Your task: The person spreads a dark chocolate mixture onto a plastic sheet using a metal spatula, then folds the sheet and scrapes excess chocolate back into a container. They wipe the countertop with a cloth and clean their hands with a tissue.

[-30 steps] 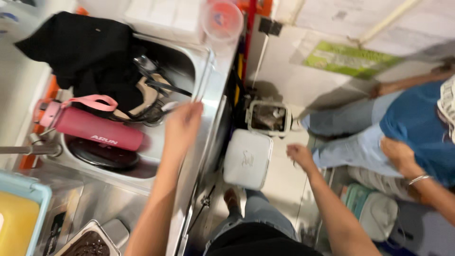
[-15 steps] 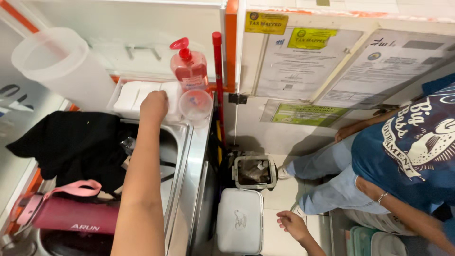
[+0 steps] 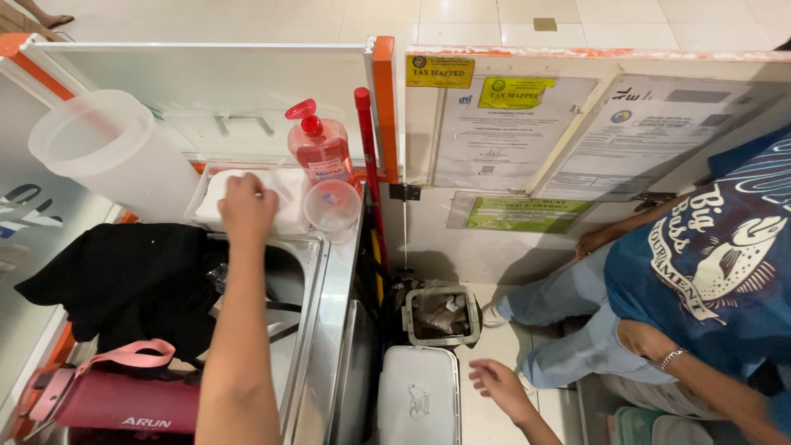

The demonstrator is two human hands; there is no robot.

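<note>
White folded paper napkins [image 3: 284, 202], stacked in a shallow clear plastic tray [image 3: 195, 208] at the upper left of the frame, lie under the left hand [image 3: 245, 206]; its fingers are curled together on top of the stack, though whether they pinch a sheet cannot be told. Just right of the tray stand a small clear plastic cup [image 3: 331, 206] and, behind it, a red pump bottle of liquid [image 3: 321, 148]. To do this well, I judge the fingertips should lift only the top sheet, straight up, keeping the wrist clear of the light cup, which would tip easily. The right hand [image 3: 497, 383], low in the frame, hangs with fingers loosely apart beside a white plastic lidded bin [image 3: 418, 395], holding nothing.
</note>
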